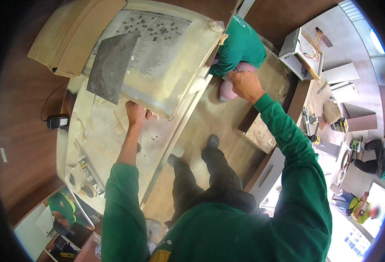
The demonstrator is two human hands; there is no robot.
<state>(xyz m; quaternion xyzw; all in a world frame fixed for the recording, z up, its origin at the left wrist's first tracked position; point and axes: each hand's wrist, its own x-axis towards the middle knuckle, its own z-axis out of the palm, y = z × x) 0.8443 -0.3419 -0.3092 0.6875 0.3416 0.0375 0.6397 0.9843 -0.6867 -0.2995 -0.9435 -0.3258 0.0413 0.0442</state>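
My left hand (135, 114) is closed beside the lower edge of a raised board wrapped in plastic film and newspaper (166, 65). Its fingers curl inward, and whatever they hold is hidden. A dark grey rectangular sheet (112, 65) lies tilted on the newspaper, just above that hand. Out to the right, my right hand (246, 86) is raised over the floor with its fingers pinched together. Something small and pale may be at the fingertips, too small to name. Below my left hand is a pale worktop (101, 126) with scraps and dust on it.
A sealant tube (91, 175) lies on the worktop near a black power adapter (57, 121). A crouching co-worker in green (244, 46) is close beyond my right hand. Cabinets, a wooden drawer box (259, 131) and tools line the right side. Other people work farther off.
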